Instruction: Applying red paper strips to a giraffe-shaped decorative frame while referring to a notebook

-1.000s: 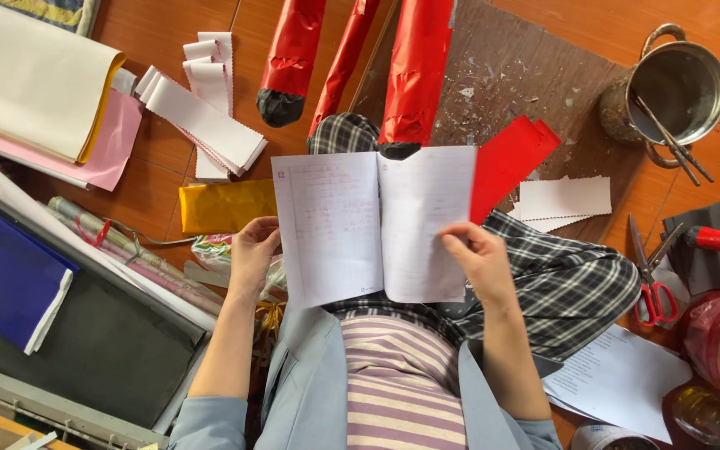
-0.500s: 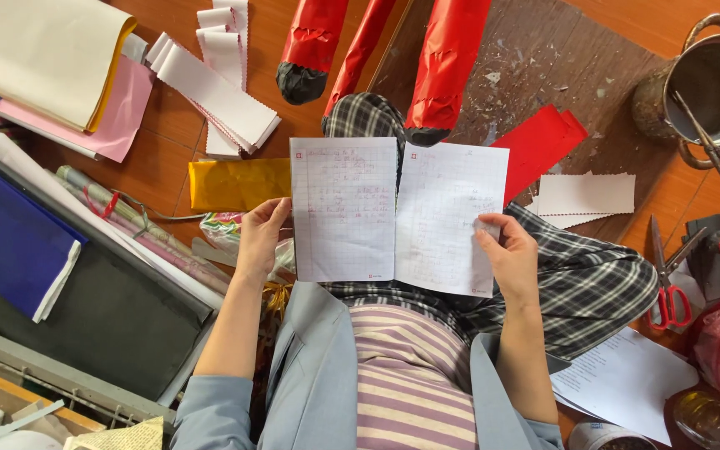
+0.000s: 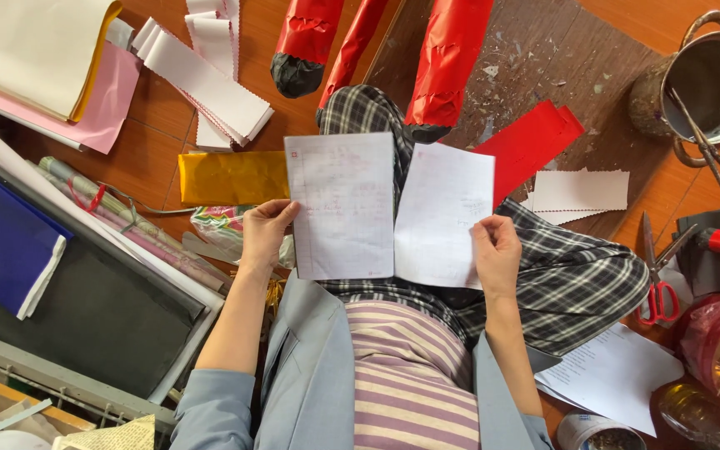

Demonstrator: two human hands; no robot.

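Observation:
I sit cross-legged on the floor in checked trousers. My left hand [image 3: 265, 235] grips the lower left edge of a white sheet of written-on paper [image 3: 341, 205], held flat and facing me. My right hand [image 3: 497, 253] holds a second white sheet [image 3: 445, 214] by its right edge. The two sheets sit side by side, their inner edges slightly apart at the top and overlapping lower down. Both hang above my lap.
Red paper-wrapped tubes [image 3: 447, 58] lie ahead, with a red sheet [image 3: 531, 143], a gold foil sheet [image 3: 231, 177] and white zigzag-edged strips [image 3: 206, 79]. A metal pot [image 3: 710, 83] and red-handled scissors [image 3: 656, 283] are on the right. Stacked coloured paper [image 3: 35, 50] and a blue sheet [image 3: 2, 233] lie to the left.
One second ago the paper looked like a single folded spread. Now it is two separate sheets, drawn slightly apart, one in each hand.

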